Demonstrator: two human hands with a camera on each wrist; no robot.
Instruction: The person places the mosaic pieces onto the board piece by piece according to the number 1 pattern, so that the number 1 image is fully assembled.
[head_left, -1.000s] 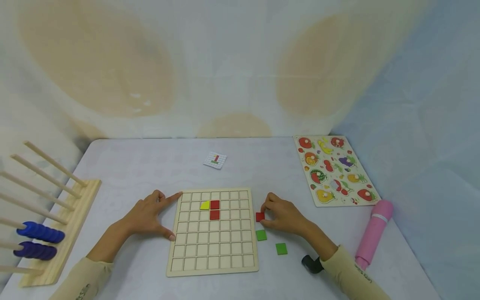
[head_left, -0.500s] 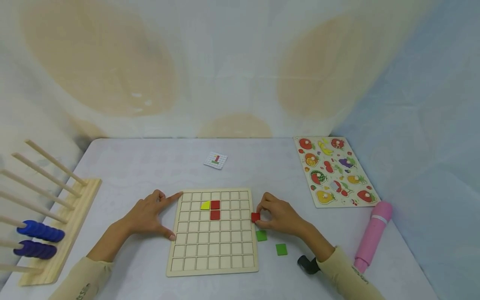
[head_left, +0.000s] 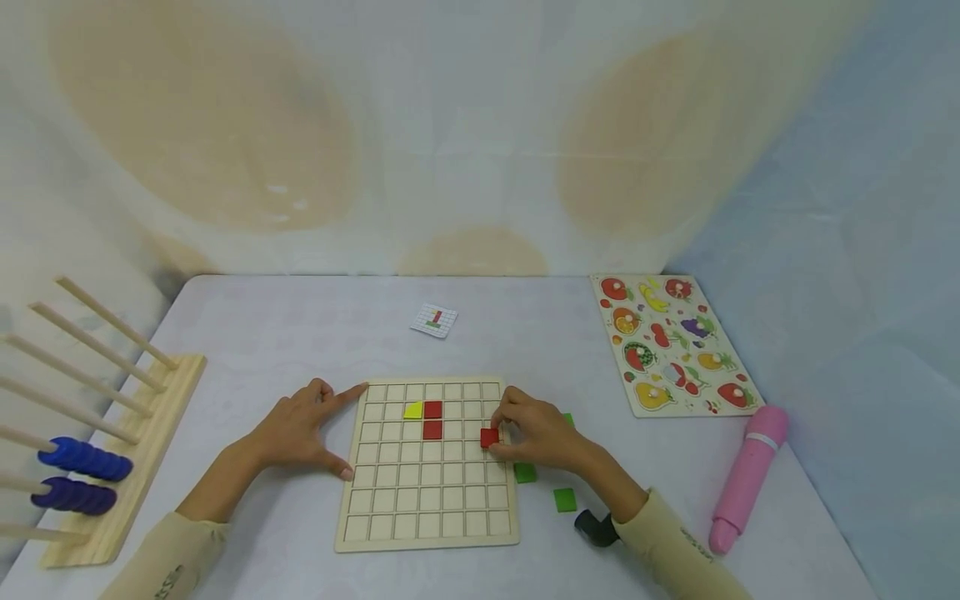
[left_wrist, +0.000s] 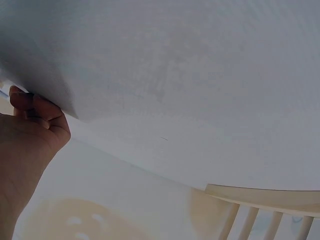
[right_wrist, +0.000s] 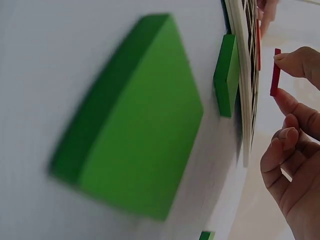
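A wooden grid board [head_left: 427, 546] lies before me. My left hand [head_left: 296, 429] rests at its left side, index fingertip at the top corner and thumb tip lower down the edge. Over the board's right columns, my right hand [head_left: 543, 433] pinches a square red tile [head_left: 489, 437] between thumb and index finger; the right wrist view shows this red tile [right_wrist: 275, 72] edge-on, raised off the board. Two red tiles [head_left: 432, 419] sit one below the other in the grid, beside a yellow tile [head_left: 413, 410] with one slanted corner.
Green tiles [head_left: 566, 500] lie right of the board, one partly behind the right hand. A small pattern card [head_left: 434, 320] lies beyond it. An abacus [head_left: 161, 433] stands left; a fruit puzzle [head_left: 667, 346] and a pink cylinder [head_left: 750, 483] are right. A black object [head_left: 596, 528] shows by the right sleeve.
My right hand has carried the red tile leftward from the table beside the board to over its right columns. A further green tile now shows behind that hand. My left hand stays put.
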